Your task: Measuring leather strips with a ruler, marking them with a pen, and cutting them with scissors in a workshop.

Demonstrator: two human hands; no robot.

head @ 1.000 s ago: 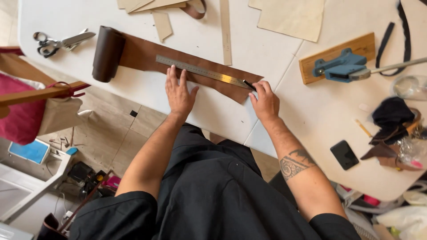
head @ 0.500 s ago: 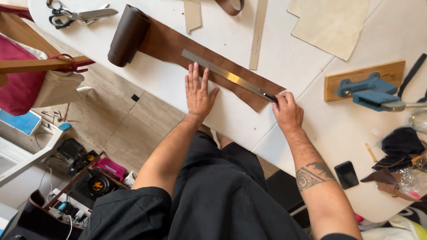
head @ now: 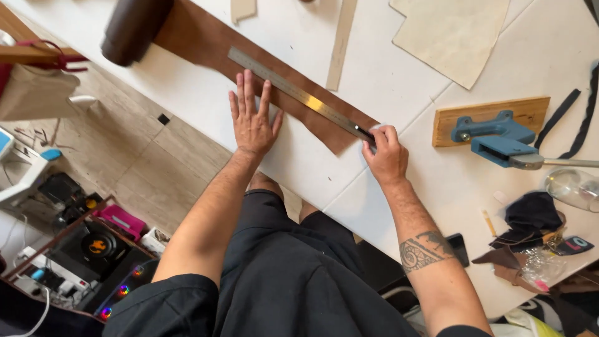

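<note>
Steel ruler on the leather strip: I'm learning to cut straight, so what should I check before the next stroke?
1. Steel ruler flat along the brown leather strip: ok.
2. Left hand pressing the ruler, fingers spread: ok.
3. Left fingers behind the ruler's cutting edge: cannot tell.
4. Right hand with dark tool at the ruler's near end: ok.
5. Blade condition: cannot tell.
6. Strip lying on the white table: ok.

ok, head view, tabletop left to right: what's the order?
Rolled end of the brown leather → left hand flat on the strip → right hand at the metal ruler's end → blue tool on a wooden board → glass piece.
</note>
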